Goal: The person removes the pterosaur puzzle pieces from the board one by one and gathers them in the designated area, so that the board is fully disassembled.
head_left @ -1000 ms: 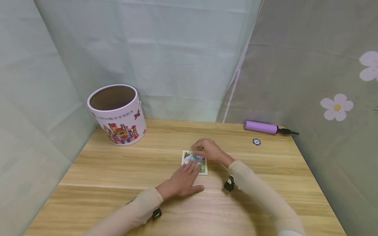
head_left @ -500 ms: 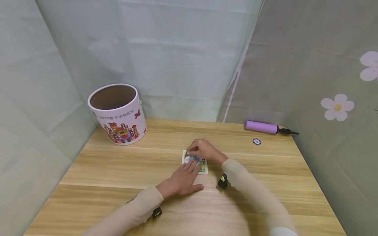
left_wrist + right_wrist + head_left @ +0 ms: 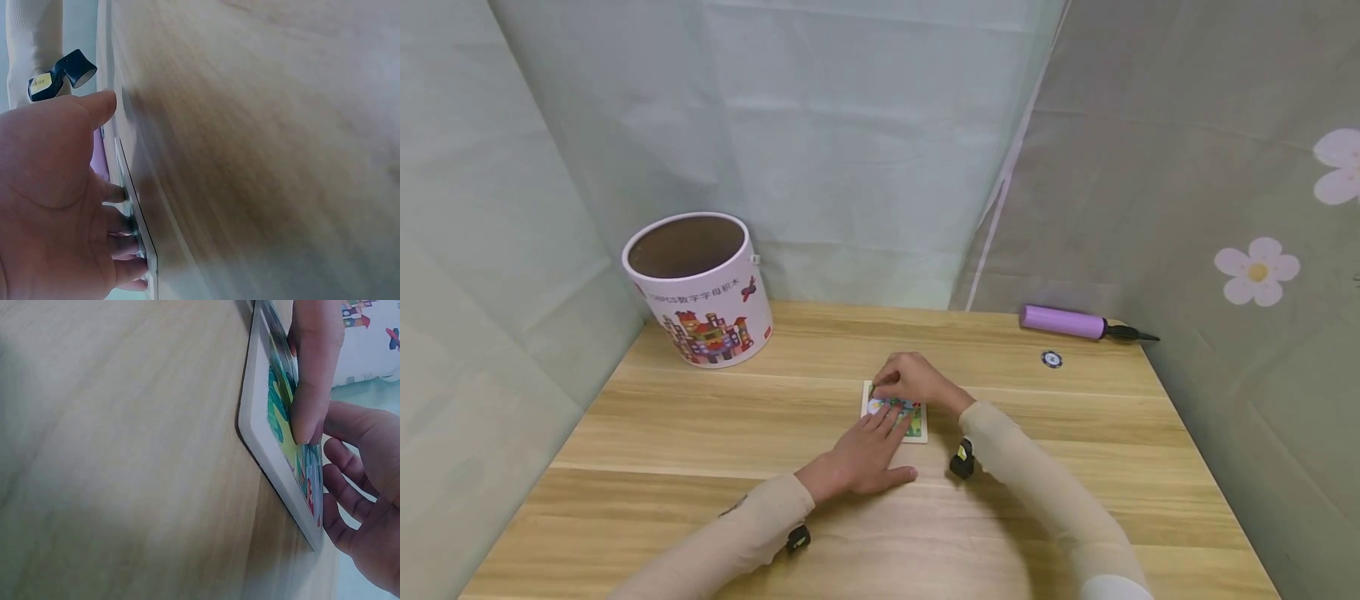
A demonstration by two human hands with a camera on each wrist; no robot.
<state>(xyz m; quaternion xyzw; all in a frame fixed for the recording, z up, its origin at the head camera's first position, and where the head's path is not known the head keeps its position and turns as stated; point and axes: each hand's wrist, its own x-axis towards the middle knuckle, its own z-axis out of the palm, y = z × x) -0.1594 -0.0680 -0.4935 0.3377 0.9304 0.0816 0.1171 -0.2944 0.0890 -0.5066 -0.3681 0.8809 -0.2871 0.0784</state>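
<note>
Right now your small picture puzzle board (image 3: pixel 895 412) lies flat mid-bench (image 3: pixel 700 433), its long axis running 12 to 6. Your left hand (image 3: pixel 863 460) comes in from 7 o'clock, fingers straight and resting on its near half. Your right hand (image 3: pixel 912 381) is equally near, curled over the far edge from 1 o'clock, fingertips (image 3: pixel 307 422) pressing the printed face; whether it pinches a piece is unclear.
</note>
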